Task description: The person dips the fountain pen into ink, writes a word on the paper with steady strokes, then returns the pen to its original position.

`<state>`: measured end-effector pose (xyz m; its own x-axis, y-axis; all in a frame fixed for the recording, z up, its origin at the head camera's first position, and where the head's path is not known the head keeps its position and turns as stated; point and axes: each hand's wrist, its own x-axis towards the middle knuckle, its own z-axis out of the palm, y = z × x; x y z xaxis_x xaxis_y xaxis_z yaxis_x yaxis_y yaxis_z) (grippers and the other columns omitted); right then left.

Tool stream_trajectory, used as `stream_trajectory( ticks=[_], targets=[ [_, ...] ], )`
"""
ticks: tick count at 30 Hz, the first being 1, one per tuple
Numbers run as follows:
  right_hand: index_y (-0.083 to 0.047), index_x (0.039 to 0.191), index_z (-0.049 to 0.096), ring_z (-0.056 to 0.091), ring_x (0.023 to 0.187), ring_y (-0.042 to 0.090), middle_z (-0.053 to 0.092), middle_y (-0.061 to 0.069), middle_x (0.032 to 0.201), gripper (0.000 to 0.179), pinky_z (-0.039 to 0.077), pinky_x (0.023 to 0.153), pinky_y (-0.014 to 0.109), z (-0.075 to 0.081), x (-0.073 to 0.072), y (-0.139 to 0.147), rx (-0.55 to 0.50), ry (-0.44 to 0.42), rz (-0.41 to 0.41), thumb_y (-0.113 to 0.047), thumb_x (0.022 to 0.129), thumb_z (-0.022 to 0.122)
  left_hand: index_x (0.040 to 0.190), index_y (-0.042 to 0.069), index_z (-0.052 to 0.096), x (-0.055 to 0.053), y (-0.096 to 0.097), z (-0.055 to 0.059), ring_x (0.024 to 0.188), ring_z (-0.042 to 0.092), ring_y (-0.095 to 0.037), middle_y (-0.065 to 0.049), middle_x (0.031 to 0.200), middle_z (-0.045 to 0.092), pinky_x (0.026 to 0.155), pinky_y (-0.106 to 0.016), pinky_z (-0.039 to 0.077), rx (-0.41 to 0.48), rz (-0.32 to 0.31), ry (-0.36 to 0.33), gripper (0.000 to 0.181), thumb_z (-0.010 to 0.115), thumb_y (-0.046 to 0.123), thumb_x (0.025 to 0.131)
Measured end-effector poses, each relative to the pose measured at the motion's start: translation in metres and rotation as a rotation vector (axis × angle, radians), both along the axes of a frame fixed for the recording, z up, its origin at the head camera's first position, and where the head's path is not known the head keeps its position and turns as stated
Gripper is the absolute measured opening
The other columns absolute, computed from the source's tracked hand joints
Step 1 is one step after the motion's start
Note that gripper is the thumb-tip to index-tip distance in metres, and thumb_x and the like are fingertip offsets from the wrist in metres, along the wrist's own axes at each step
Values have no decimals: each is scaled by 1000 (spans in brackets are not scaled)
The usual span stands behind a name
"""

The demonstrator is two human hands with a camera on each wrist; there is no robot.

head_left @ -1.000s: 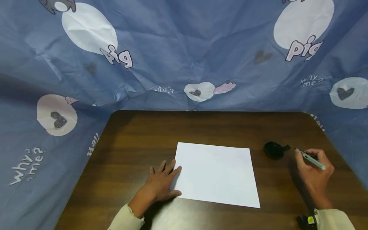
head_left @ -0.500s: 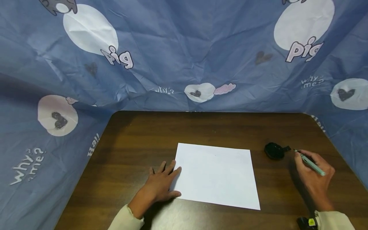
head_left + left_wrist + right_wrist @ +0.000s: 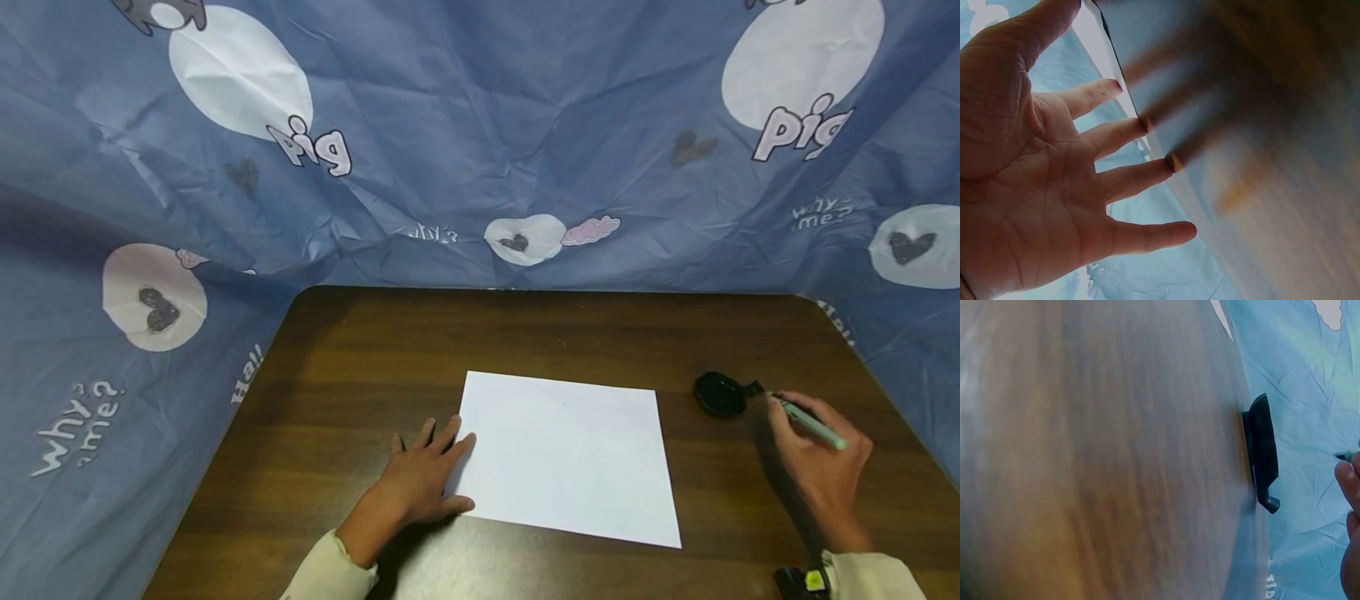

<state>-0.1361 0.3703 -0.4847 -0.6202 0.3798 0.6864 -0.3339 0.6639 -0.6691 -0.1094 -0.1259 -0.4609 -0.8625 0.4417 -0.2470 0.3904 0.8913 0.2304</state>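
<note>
A blank white sheet of paper (image 3: 566,462) lies on the brown wooden table. My left hand (image 3: 420,479) rests at its left edge, fingers spread, thumb and fingertips touching the sheet. In the left wrist view the palm of that hand (image 3: 1054,169) shows with straight fingers. Over at the right, my right hand (image 3: 821,467) pinches a light green pen (image 3: 821,429) with a dark tip. That tip points toward a small black dish (image 3: 720,394) with a short handle. The right wrist view shows the dish (image 3: 1263,447) from the side, with only part of the hand (image 3: 1350,506) at the edge.
The brown table (image 3: 360,358) has rounded far corners. Blue printed cloth (image 3: 450,150) hangs behind it and along both sides. A black device with a yellow patch (image 3: 802,581) sits at the right cuff.
The pen has tilted slightly in my right hand, and its tip appears nearer the dish's handle. My left hand and the paper stay in place; the head view has shifted a little.
</note>
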Motion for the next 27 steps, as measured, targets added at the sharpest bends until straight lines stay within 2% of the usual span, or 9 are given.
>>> stream_trajectory(
  ticks=[3, 5, 10, 16, 18, 20, 24, 27],
  targets=[
    [3, 88, 78, 61, 67, -9, 71, -16, 80, 11, 44, 64, 8, -1, 0, -1, -26, -15, -10, -3, 78, 79, 153, 18, 41, 0, 0, 0, 144, 28, -45, -11, 162, 29, 97, -79, 26, -2, 2, -7, 85, 72, 56, 84],
    [1, 85, 78, 59, 63, -9, 69, -20, 77, 10, 42, 62, 8, -1, 0, -2, -26, -31, -45, -6, 79, 80, 153, 18, 41, 0, -1, 1, 144, 28, -45, -11, 162, 28, 97, -79, 26, 0, 3, -8, 85, 72, 56, 84],
    [2, 81, 74, 52, 60, -12, 62, -26, 76, 11, 37, 61, 7, -1, 0, -3, 43, -29, -95, -9, 80, 77, 154, 18, 40, 0, -1, 1, 145, 26, -45, -11, 162, 27, 97, -80, 25, 4, 4, -11, 85, 72, 56, 85],
    [8, 87, 76, 58, 72, -11, 72, 1, 80, 8, 39, 69, 8, -3, -4, -4, 37, 92, 37, 3, 80, 76, 154, 19, 40, -1, -1, 1, 145, 26, -44, -11, 162, 27, 97, -80, 25, 3, 2, -15, 85, 71, 57, 85],
    [9, 88, 76, 61, 73, -9, 74, 3, 81, 11, 42, 70, 9, -5, -4, -4, 1, 105, 76, 8, 77, 78, 154, 18, 40, 0, -1, 1, 145, 26, -44, -11, 162, 27, 98, -79, 25, 4, 2, -14, 85, 72, 56, 85],
    [9, 89, 76, 63, 72, -8, 74, 0, 83, 15, 44, 71, 9, -5, -3, -4, -23, 84, 84, 9, 74, 81, 154, 18, 40, 0, -1, 1, 145, 27, -44, -11, 162, 27, 97, -79, 25, 4, 1, -12, 85, 72, 56, 84],
    [4, 92, 78, 63, 65, -7, 74, -8, 84, 20, 46, 68, 9, -4, -1, -4, -33, -14, 58, 4, 73, 83, 153, 18, 40, 0, -1, 1, 145, 27, -45, -12, 162, 27, 97, -79, 26, 7, 0, -12, 86, 73, 56, 84],
    [-3, 91, 79, 57, 57, -9, 70, -19, 81, 17, 42, 62, 7, -3, -1, -5, 11, -83, -16, -6, 76, 83, 154, 17, 40, 0, -1, 1, 145, 26, -45, -12, 162, 27, 98, -79, 25, 10, -1, -13, 86, 72, 56, 85]
  ],
)
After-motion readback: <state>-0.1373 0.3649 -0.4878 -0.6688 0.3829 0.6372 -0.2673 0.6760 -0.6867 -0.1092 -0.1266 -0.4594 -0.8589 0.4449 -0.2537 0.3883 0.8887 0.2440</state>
